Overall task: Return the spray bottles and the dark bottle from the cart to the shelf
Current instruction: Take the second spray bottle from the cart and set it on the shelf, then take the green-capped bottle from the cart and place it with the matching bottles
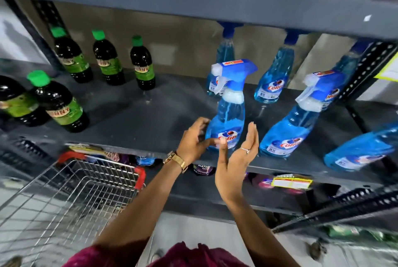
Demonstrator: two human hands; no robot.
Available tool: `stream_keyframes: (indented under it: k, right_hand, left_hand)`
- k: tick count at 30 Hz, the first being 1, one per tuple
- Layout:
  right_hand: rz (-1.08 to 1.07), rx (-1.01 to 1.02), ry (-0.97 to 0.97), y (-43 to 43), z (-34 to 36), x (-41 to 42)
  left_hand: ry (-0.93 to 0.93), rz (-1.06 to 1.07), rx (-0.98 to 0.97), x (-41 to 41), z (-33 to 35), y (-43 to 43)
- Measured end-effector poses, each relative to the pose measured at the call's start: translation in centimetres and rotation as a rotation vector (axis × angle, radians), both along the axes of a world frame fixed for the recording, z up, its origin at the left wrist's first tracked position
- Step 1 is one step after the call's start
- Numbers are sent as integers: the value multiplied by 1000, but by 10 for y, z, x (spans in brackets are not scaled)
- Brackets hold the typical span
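while the spray bottle (227,120) stands upright at the shelf (133,120) front edge: left hand (195,140) loosely cupping its base, right hand (241,157) open, just beside. nudge back gently, label forward, clear of neighbouring bottle (288,131).

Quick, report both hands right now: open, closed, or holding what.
Left hand: open, fingers loosely curled against the side of the blue spray bottle on the shelf, not clamped.
Right hand: open, palm flat beside that bottle, holding nothing.
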State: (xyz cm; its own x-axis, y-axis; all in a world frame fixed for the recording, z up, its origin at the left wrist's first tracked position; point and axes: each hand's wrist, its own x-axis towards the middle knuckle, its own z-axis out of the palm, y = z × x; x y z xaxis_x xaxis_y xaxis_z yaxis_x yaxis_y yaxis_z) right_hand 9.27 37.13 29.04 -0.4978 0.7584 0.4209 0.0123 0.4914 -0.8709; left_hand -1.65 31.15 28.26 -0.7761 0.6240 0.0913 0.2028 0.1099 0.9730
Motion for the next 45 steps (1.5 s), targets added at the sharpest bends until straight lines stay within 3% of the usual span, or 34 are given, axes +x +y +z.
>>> stream_keyframes:
  k: [4,9,12,18,21,26,29,32,34,36,42,45]
  right_hand:
    - [140,149,77,-25,2,-9]
    - [599,305,-88,-85,-5,-36]
    - [819,212,-190,-137,-19,-50]
    - [1113,-24,-382,-238,-67,-65]
    - [1231,-64,-580,-272,-97,-71]
    - [1397,41,-1012,-323,-159,-79]
    - [1418,133,-1232,-336,-193,-82]
    - [1414,344,-1410,-337,-221,-82]
    - [1436,438,-1501,-337,-232,-79]
    - [1453,459,-1555,-342,-239,-75]
    - [1450,460,-1631,-367,-248,-60]
    - [1424,391,-1657,-368,-251,-59]
  left_hand:
    - [149,110,-18,5,-4,-33]
    - [314,571,-41,8,-27,-132]
    - [278,850,-109,25,-58,-202]
    - [-111,1269,-212,82,-128,-319]
    - [-233,1327,-291,100,-155,-344]
    - [-887,1216,-573,127,-230,-380]
    - [-1107,1115,-655,147,-263,-385]
    - [-1162,1175,-764,159,-283,-384]
    - [-1139,1372,-814,166,-287,-387]
    - [-1106,1538,-897,175,-294,-395]
    - [-1333,1502,-849,185,-321,-403]
    - [-1200,1654,-816,182,-325,-398]
